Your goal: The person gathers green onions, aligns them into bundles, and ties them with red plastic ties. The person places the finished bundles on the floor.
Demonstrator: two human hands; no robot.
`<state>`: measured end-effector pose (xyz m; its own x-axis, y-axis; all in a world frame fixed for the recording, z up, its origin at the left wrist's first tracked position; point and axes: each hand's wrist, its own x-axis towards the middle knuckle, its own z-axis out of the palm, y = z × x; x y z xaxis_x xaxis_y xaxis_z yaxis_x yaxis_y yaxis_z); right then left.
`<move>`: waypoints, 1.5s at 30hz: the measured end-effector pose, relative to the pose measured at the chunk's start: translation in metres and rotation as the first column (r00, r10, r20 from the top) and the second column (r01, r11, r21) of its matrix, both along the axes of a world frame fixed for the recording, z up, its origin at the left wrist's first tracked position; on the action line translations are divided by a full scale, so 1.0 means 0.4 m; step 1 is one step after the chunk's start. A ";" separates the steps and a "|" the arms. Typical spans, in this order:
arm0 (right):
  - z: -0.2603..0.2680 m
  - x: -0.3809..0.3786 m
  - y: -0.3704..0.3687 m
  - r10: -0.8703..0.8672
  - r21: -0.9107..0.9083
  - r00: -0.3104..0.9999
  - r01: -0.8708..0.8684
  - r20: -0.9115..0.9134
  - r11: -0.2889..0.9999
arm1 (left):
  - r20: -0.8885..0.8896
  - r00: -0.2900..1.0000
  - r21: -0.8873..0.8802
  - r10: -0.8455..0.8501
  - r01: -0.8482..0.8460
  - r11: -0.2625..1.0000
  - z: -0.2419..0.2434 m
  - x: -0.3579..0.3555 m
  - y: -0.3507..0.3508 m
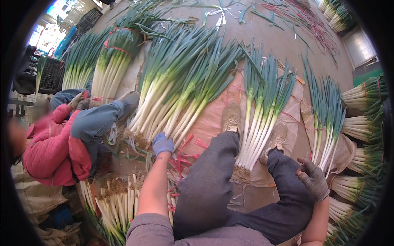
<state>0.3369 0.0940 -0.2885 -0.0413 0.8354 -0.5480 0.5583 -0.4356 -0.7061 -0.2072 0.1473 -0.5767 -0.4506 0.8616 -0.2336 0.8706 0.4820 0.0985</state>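
My left hand [163, 144], in a blue glove, touches the root ends of a wide pile of Welsh onions [172, 92] lying left of my feet. The back of the hand hides its fingers, so a grip on the stalks cannot be made out. My right hand [314, 178], in a grey glove, hovers by my right knee with bent, parted fingers and nothing visible in them. Beside it lies a small group of Welsh onions [329, 123]. Another loose group of Welsh onions [257, 129] rests between my shoes, roots towards me.
At left, a person in a pink jacket [55, 147] sits by a large bundle with red ties [114, 58]. Tied bundles [357, 127] line the right side. More onions [118, 206] lie at lower left. Red strips [184, 161] lie by my left hand, and a black crate [52, 75] stands behind.
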 end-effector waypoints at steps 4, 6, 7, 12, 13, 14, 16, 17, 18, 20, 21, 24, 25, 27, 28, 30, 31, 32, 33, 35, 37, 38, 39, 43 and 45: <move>0.000 -0.003 0.008 0.019 -0.057 0.995 -0.013 0.094 0.998 | -0.112 0.993 -0.168 -0.037 0.018 0.986 -0.052 0.010 0.076; 0.001 0.001 0.009 0.057 -0.033 0.992 -0.053 0.113 0.998 | -0.090 0.994 -0.169 -0.056 0.040 0.985 -0.056 0.009 0.084; 0.001 0.003 0.009 0.069 -0.040 0.990 -0.064 0.125 0.997 | -0.080 0.995 -0.160 -0.064 0.051 0.986 -0.049 0.005 0.082; -0.008 0.012 -0.005 0.068 0.038 0.993 -0.072 0.101 0.997 | 0.705 0.624 -0.363 0.338 -0.091 0.927 0.082 -0.017 0.031; -0.014 0.012 -0.010 0.056 0.033 0.994 -0.060 0.093 0.998 | 0.839 0.286 -0.466 0.463 -0.060 0.882 0.124 -0.025 0.017; -0.021 0.011 -0.015 0.038 0.037 0.998 -0.039 0.042 0.999 | 0.852 0.147 -0.486 0.502 -0.131 0.864 0.159 -0.002 -0.006; -0.034 0.007 -0.022 0.031 0.025 0.999 -0.031 0.010 0.999 | 0.896 0.091 -0.425 0.435 -0.111 0.898 0.246 0.024 -0.022; -0.039 0.002 -0.026 0.015 0.003 1.000 -0.015 0.008 1.000 | 0.910 0.067 -0.402 0.410 -0.107 0.909 0.294 0.039 -0.025; -0.041 -0.005 -0.031 0.077 0.045 0.994 -0.081 0.082 0.996 | 0.923 0.030 -0.378 0.385 -0.126 0.917 0.344 0.058 -0.038; -0.036 -0.029 -0.044 0.144 0.143 0.987 -0.152 0.063 0.978 | 0.939 -0.002 -0.342 0.344 -0.120 0.932 0.454 0.085 -0.073; -0.029 -0.048 -0.051 0.132 0.134 0.989 -0.141 0.069 0.981 | 0.949 -0.034 -0.315 0.313 -0.109 0.943 0.513 0.095 -0.095; 0.004 -0.140 -0.090 0.126 0.163 0.962 -0.088 -0.241 0.983 | 0.947 -0.105 -0.314 0.305 -0.085 0.946 0.679 0.123 -0.179; 0.015 -0.183 -0.105 0.124 0.139 0.930 -0.080 -0.345 0.987 | 0.945 -0.118 -0.315 0.304 -0.086 0.945 0.729 0.133 -0.215; 0.035 -0.282 -0.132 0.108 0.128 0.859 -0.050 -0.500 0.990 | 0.976 -0.044 -0.215 0.212 -0.086 0.973 0.816 0.160 -0.308; 0.045 -0.329 -0.141 0.079 0.096 0.834 -0.031 -0.545 0.995 | 0.976 -0.090 -0.203 0.197 -0.072 0.977 0.853 0.170 -0.353; 0.063 -0.420 -0.151 0.017 0.051 0.749 0.023 -0.662 0.998 | 0.968 -0.137 -0.217 0.211 -0.033 0.976 0.913 0.183 -0.429; 0.075 -0.461 -0.152 -0.033 0.021 0.705 0.067 -0.709 0.998 | 0.954 -0.215 -0.214 0.209 0.004 0.977 0.934 0.192 -0.463; 0.087 -0.497 -0.151 -0.081 -0.047 0.589 0.073 -0.804 0.996 | 0.950 -0.237 -0.205 0.202 0.013 0.979 0.949 0.200 -0.497; 0.102 -0.522 -0.148 -0.169 -0.138 0.494 0.098 -0.853 0.986 | 0.941 -0.279 -0.188 0.189 0.032 0.982 0.959 0.207 -0.528; 0.135 -0.542 -0.118 -0.165 -0.095 0.409 0.186 -0.897 0.978 | 0.902 -0.396 -0.143 0.173 0.105 0.984 0.959 0.227 -0.570; 0.167 -0.513 -0.078 -0.109 -0.050 0.293 0.200 -0.950 0.978 | 0.816 -0.548 -0.085 0.185 0.204 0.975 0.943 0.247 -0.605; 0.181 -0.487 -0.058 -0.094 -0.042 0.246 0.209 -0.965 0.977 | 0.816 -0.544 -0.089 0.197 0.218 0.972 0.932 0.256 -0.618; 0.187 -0.459 -0.049 -0.053 -0.013 0.167 0.231 -0.985 0.973 | 0.786 -0.561 -0.131 0.259 0.258 0.957 0.918 0.267 -0.628; 0.183 -0.363 -0.050 -0.088 0.056 0.380 0.350 -0.921 0.935 | 0.724 -0.573 -0.157 0.383 0.403 0.901 0.884 0.332 -0.614; 0.169 -0.332 -0.070 -0.092 0.080 0.406 0.386 -0.909 0.919 | 0.840 -0.450 -0.087 0.303 0.440 0.894 0.894 0.371 -0.579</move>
<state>0.2040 0.0661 -0.2208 -0.1479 0.9817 -0.1197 -0.5262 -0.1806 -0.8310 -0.0586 -0.0843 -0.2192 0.7633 0.5564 -0.3282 -0.2563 0.7272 0.6367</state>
